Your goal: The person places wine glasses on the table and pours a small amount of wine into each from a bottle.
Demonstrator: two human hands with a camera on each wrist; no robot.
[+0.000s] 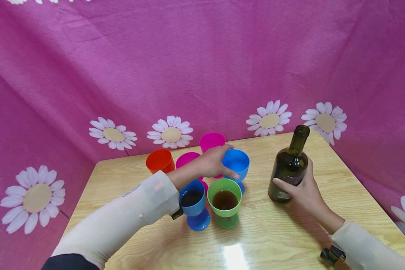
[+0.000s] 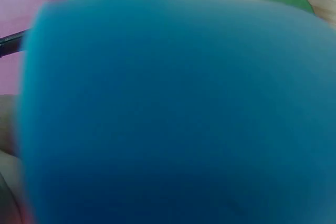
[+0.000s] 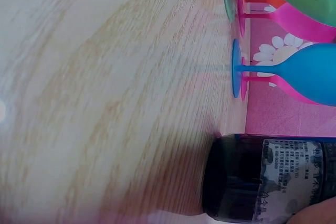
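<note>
Pink daisy cloth (image 1: 202, 75) beyond both hands, wood tabletop (image 1: 273, 232) under them. Left sleeve (image 1: 131, 213) runs back from its hand. Bottle (image 1: 288, 170) is in the right hand (image 1: 305, 189), thumb and fingers wrapped round the body, near upright, neck up; can't tell if the base bears on the wood. Left hand (image 1: 214, 162) is among the goblets, thumb and fingers bracketing the far blue goblet (image 1: 237, 165); can't confirm grip, left wrist view is blocked by a blue surface. Past its wrist: orange goblet (image 1: 160, 161), one pink goblet (image 1: 186, 159); second pink goblet (image 1: 212, 140) just beyond the hand. Nearer than that hand: green goblet (image 1: 225, 213), near blue goblet (image 1: 195, 210), both with dark liquid (image 1: 224, 199). Looks like positioning the far blue goblet, bottle on standby. I'd pinch low on the bowl, move it slowly, clear the sleeve off the filled rims, and hold the bottle vertical until the goblet's steady.
</note>
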